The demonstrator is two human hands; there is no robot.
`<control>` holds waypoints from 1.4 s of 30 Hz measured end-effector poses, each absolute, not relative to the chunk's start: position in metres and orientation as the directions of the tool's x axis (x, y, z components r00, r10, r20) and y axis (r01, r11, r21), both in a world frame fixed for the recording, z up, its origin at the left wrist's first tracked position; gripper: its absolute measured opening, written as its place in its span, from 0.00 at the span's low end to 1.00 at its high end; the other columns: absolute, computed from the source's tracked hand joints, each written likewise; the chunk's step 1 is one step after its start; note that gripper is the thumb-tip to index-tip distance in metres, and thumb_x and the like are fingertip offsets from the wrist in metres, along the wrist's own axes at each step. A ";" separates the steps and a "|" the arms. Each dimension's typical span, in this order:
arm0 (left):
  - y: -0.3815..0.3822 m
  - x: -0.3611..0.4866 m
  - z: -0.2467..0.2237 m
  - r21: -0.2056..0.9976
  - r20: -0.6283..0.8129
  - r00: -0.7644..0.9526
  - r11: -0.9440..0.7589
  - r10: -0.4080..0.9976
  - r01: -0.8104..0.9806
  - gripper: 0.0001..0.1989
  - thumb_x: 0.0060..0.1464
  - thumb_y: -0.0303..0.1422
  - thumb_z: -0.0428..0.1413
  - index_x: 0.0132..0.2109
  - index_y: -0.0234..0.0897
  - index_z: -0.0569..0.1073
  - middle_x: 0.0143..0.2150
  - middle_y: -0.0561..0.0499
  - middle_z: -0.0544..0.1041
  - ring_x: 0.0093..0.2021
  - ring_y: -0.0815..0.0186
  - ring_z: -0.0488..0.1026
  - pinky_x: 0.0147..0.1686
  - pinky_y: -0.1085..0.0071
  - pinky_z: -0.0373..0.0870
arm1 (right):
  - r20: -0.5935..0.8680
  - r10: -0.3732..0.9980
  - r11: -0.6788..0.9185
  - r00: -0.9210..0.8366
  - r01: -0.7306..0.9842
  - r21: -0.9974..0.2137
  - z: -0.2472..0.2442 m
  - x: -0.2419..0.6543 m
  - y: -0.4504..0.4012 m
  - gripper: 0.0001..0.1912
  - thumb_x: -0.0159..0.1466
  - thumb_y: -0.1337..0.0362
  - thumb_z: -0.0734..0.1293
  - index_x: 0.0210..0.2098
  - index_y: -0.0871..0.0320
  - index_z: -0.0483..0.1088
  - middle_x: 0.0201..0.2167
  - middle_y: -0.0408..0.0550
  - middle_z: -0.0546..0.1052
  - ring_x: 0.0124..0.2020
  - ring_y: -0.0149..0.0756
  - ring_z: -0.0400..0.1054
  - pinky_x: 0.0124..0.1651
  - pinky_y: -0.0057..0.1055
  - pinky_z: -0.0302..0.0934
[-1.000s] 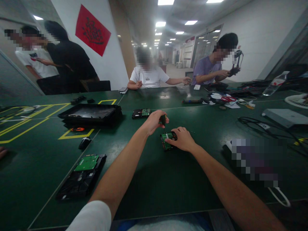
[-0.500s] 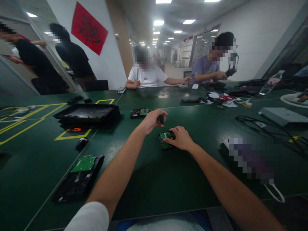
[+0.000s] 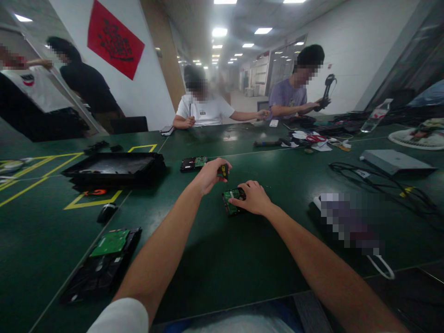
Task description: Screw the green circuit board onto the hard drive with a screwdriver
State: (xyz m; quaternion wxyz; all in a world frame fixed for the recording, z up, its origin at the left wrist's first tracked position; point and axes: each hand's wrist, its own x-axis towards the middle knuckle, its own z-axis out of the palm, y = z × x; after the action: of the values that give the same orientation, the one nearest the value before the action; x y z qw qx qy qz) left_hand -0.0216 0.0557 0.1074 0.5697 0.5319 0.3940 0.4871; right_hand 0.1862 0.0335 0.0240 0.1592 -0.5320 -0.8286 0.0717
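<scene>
My right hand (image 3: 255, 198) grips a small hard drive (image 3: 229, 200) lying on the table, its green circuit board facing up. The thumb lies over the board and the fingers wrap the drive's far right side. Just above and to the left, my left hand (image 3: 212, 176) is closed around the short black and yellow handle of what looks like a screwdriver (image 3: 225, 172). The tool's thin tip is too small to make out. Behind my left wrist lies a second hard drive (image 3: 189, 164). A larger drive (image 3: 104, 259) with a green board lies near my left forearm.
On the green table (image 3: 222, 273), black trays (image 3: 114, 167) and a mouse (image 3: 107, 212) lie left. A blurred-out phone-like object (image 3: 350, 222), black cables (image 3: 367, 175) and a grey metal box (image 3: 397, 161) lie right. Two people (image 3: 203, 108) sit opposite; others stand at the far left.
My view has swung slightly right. The screwdriver handle has turned in my left hand, showing its yellow part. My right hand stays on the hard drive. A person opposite has shifted a black object.
</scene>
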 end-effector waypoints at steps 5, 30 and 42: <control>0.053 -0.023 0.109 0.994 0.045 0.294 -0.014 0.955 -0.106 0.15 0.55 0.42 0.59 0.41 0.34 0.77 0.35 0.45 0.77 0.35 0.62 0.76 0.26 0.72 0.72 | 0.171 0.906 0.422 -0.387 0.857 -0.295 0.028 0.186 0.031 0.41 0.63 0.28 0.62 0.59 0.52 0.72 0.55 0.60 0.72 0.58 0.57 0.63 0.56 0.46 0.60; 0.049 -0.024 0.115 0.998 0.061 0.242 -0.053 0.968 -0.043 0.13 0.56 0.40 0.59 0.41 0.34 0.77 0.37 0.42 0.79 0.36 0.61 0.76 0.28 0.70 0.73 | 0.179 0.904 0.426 -0.389 0.858 -0.286 0.024 0.187 0.034 0.41 0.63 0.28 0.61 0.59 0.52 0.72 0.55 0.60 0.72 0.58 0.56 0.64 0.55 0.46 0.60; 0.052 -0.022 0.108 0.989 0.078 0.300 -0.036 0.951 -0.142 0.13 0.56 0.42 0.61 0.38 0.35 0.76 0.38 0.45 0.79 0.37 0.64 0.75 0.28 0.72 0.72 | 0.186 0.903 0.428 -0.388 0.857 -0.287 0.022 0.186 0.035 0.41 0.63 0.28 0.61 0.60 0.53 0.72 0.55 0.60 0.72 0.59 0.57 0.63 0.57 0.47 0.60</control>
State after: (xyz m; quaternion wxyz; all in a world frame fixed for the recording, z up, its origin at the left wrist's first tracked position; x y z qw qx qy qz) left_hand -0.0216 0.0523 0.1081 0.5891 0.5503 0.3673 0.4639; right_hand 0.1864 0.0352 0.0221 0.1580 -0.5302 -0.8299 0.0717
